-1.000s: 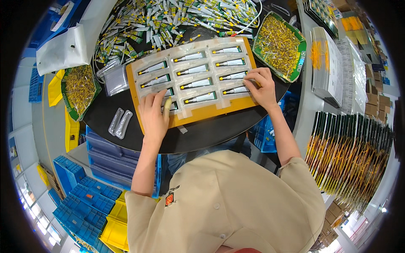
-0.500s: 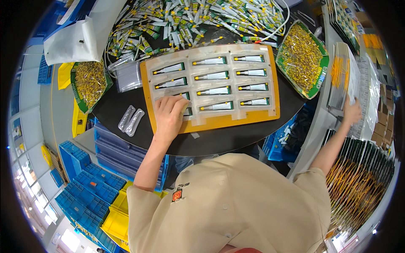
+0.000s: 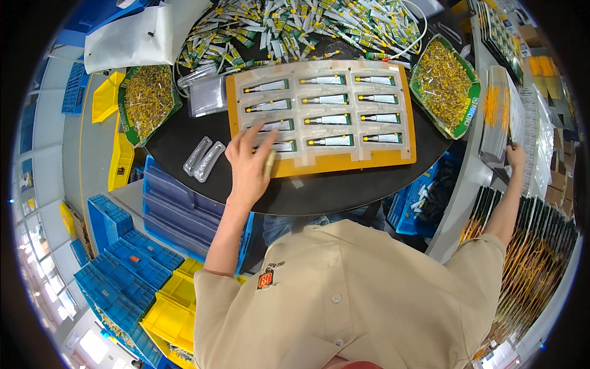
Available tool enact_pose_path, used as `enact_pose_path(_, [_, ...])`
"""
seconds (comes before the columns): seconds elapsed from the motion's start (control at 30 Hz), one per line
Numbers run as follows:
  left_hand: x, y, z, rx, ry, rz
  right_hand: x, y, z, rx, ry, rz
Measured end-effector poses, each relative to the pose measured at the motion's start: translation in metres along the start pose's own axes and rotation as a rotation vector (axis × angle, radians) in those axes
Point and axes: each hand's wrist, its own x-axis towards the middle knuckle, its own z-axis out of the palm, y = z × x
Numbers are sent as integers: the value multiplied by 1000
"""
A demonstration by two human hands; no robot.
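Note:
An orange board lies on the round black table and carries a clear blister sheet with several small tubes in rows. My left hand rests flat on the board's near left corner, fingers spread over the blister sheet. My right hand is stretched far to the right, at a stack of printed cards on the side shelf; whether it grips a card is unclear.
A heap of loose tubes covers the table's far side. Green trays of small yellow parts stand at left and right. Two empty clear blisters lie left of the board. Blue and yellow bins sit below left.
My right hand left the board's right edge and swung out to the card stack on the right. My left hand stayed on the board's near left corner.

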Motion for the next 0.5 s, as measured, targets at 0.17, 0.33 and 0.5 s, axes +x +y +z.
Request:
enact_pose_path(0.17, [-12, 8, -2, 137, -70, 52, -47, -72, -28, -153, 425, 173])
enact_pose_path(0.33, [-15, -3, -1, 98, 4, 5, -165, -199, -89, 514, 890, -341])
enact_pose_path(0.5, [18, -31, -9, -58, 286, -121, -285, -312, -55, 765, 573, -724])
